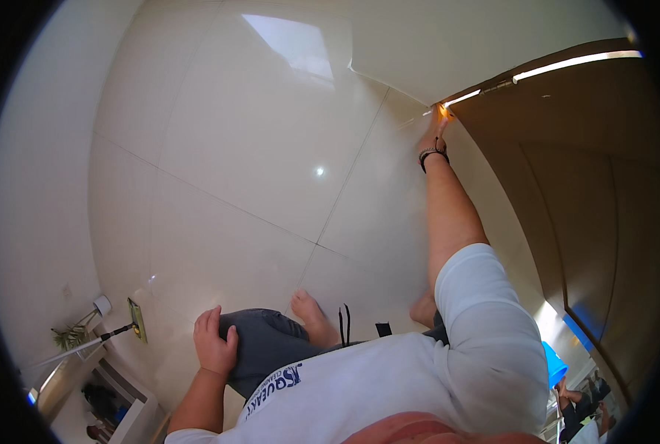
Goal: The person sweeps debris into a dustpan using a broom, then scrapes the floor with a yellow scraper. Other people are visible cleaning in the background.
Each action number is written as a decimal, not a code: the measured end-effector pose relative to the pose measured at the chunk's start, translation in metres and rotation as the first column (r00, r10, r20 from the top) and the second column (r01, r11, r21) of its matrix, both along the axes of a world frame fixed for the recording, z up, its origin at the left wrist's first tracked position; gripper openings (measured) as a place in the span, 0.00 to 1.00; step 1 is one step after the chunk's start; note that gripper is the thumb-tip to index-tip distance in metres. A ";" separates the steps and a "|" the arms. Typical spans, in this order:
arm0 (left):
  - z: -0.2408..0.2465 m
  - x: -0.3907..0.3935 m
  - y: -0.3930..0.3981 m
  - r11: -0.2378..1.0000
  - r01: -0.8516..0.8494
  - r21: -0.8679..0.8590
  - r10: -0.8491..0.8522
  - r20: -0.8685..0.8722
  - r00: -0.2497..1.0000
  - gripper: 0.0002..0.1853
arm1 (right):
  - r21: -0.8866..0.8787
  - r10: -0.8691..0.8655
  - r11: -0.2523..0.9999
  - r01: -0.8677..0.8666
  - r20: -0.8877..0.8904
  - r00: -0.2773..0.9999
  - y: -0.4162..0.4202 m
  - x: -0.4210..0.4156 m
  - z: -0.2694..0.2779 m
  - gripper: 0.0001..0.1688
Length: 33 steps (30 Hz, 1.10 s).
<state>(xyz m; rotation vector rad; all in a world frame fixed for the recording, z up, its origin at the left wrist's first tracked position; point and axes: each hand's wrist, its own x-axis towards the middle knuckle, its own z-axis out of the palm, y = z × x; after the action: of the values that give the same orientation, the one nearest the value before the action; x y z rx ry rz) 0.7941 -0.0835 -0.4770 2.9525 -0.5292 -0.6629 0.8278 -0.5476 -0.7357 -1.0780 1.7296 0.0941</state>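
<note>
My right hand (438, 129), with dark bracelets at its wrist, reaches to the bottom corner by the hinge side of a brown door (574, 139). Its fingers are at a small orange item (444, 112), probably a cloth or sponge; the blur hides the exact grip. My left hand (215, 341) rests on my bent left knee in dark trousers (257, 333), fingers spread and holding nothing.
A flat mop (137, 320) lies at the lower left near a potted plant (71, 336) and a white shelf unit (132, 416). A blue bucket (554, 366) and another person's arm or leg, or a reflection, show at the lower right. Pale walls border the glossy tiled floor (241, 183).
</note>
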 end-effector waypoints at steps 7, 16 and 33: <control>-0.001 0.003 -0.001 1.000 0.005 -0.021 -0.005 0.010 1.000 0.22 | -0.678 0.576 0.542 -0.497 -0.131 0.807 0.062 -0.041 -0.033 0.42; -0.005 0.009 -0.002 1.000 -0.004 -0.017 0.004 -0.001 1.000 0.23 | -0.138 0.709 0.667 -0.732 -0.186 0.680 0.043 -0.010 -0.031 0.36; -0.009 0.007 0.004 1.000 0.003 -0.025 -0.003 -0.005 1.000 0.23 | 0.158 0.401 0.902 -0.401 0.037 0.915 0.026 0.061 0.002 0.34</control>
<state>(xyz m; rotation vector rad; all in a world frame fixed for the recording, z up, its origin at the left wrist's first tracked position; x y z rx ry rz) 0.8016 -0.0799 -0.4858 2.9265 -0.5380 -0.6592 0.8886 -0.5215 -0.7335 -1.2959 1.4444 0.4843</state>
